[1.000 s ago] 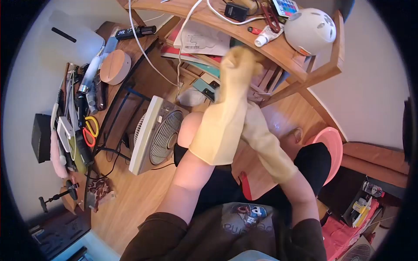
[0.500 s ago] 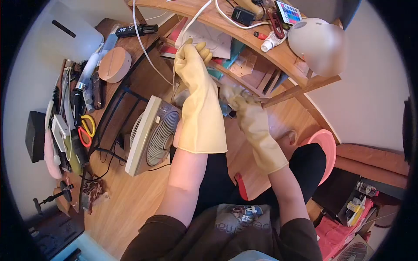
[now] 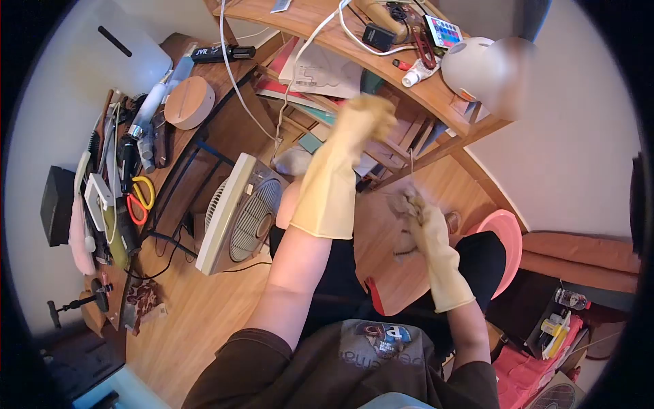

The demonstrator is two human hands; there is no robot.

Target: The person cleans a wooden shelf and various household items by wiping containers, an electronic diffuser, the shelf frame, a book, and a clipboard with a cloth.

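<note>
Both my hands wear cream rubber gloves. My left hand [image 3: 371, 116] is raised in front of the lower shelf, near the stacked books and papers [image 3: 327, 71]. Its fingers look curled but are smeared by motion, and whatever may be in them does not show. Lower and to the right, above the floor, my right hand [image 3: 424, 213] is closed around a thin, crumpled greyish cloth-like piece [image 3: 403, 204]. That piece is blurred, and part of it hangs below the fingers. A white cable [image 3: 289, 88] hangs left of my left hand, apart from it.
A box fan [image 3: 242, 211] stands left of my knees. Beyond it, a side table holds scissors [image 3: 141, 199], brushes and a round wooden-topped box [image 3: 189, 102]. The desk [image 3: 306, 17] carries a remote [image 3: 444, 32] and a white round object [image 3: 470, 68]. A pink basin [image 3: 511, 238] sits at right.
My left hand has moved right and down, away from the white cable. My right hand has moved right and closer to me with the greyish piece. The view has shifted slightly.
</note>
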